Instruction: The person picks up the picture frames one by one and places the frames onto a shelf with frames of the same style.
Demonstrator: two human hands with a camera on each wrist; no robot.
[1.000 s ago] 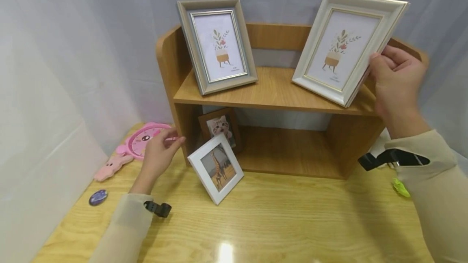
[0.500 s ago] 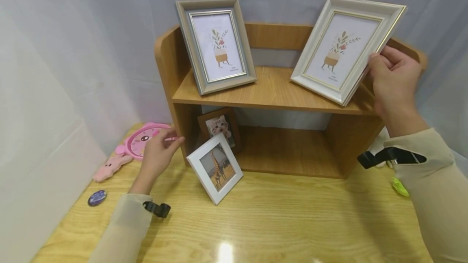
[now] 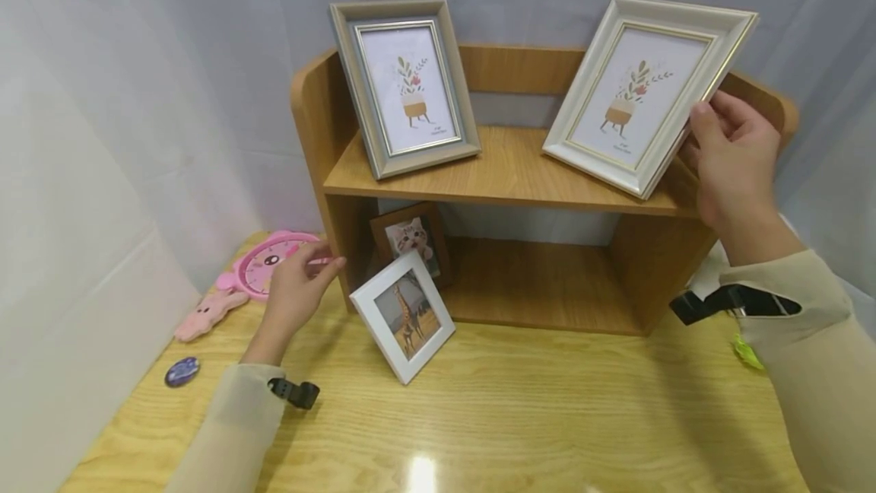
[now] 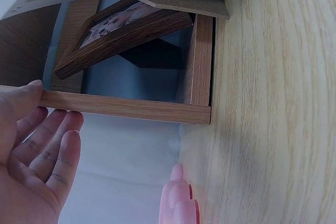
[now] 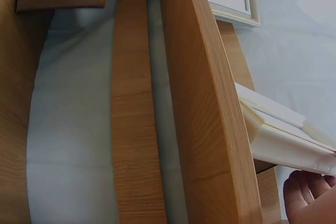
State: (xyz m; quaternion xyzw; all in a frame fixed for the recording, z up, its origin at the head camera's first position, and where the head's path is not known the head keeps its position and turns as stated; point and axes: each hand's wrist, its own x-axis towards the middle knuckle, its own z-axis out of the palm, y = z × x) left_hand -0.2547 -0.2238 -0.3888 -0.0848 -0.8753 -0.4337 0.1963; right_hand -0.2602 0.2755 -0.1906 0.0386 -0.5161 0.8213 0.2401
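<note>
On my head view, the person's right hand (image 3: 739, 162) is at upper right, thumb and fingers pinching the right edge of the white frame (image 3: 643, 97), which tilts over the upper board of the wooden shelf (image 3: 513, 162); I cannot tell whether its lower corner touches the wood. Left of centre, I see the left hand (image 3: 296, 284) pinching the front edge of the side panel (image 4: 126, 106), thumb inside, fingers outside. A grey-beige frame (image 3: 468, 116) leans back at upper centre-left; below it, a giraffe frame (image 3: 404, 318) stands before a cat frame (image 3: 413, 236).
</note>
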